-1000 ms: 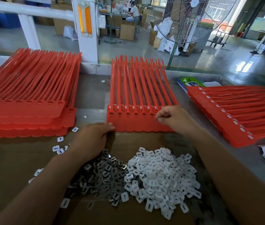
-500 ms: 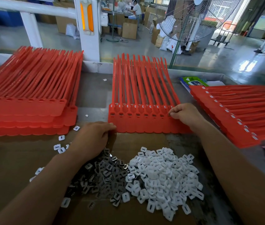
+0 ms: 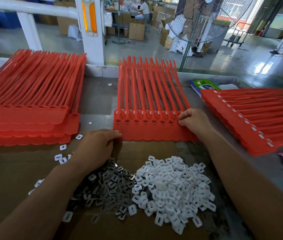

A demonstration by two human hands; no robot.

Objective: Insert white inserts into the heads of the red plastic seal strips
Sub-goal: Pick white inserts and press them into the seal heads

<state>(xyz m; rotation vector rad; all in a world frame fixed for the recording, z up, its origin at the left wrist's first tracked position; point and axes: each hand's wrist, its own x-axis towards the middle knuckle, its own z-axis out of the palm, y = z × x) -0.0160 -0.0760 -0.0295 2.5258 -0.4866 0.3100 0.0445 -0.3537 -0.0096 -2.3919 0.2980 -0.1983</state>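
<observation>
**Change.** One second earlier the right hand lay further left along the head row. We now find it at the right end of the central sheet of red seal strips. The left hand has stayed at the sheet's near left corner.

**Hidden.** The right fingertips cover the last head, so we cannot see whether a white insert lies between them. The left fingers fold under the palm; we cannot tell whether they hold anything. The right-hand stack of strips is blurred.

**Pose.** Both hands are knuckles up. The right fingers are curled and pinch the rightmost head. The left fingertips touch the sheet's edge.

White specks show in heads along the row. The pile of white inserts lies on the cardboard, beside dark metal clips.
</observation>
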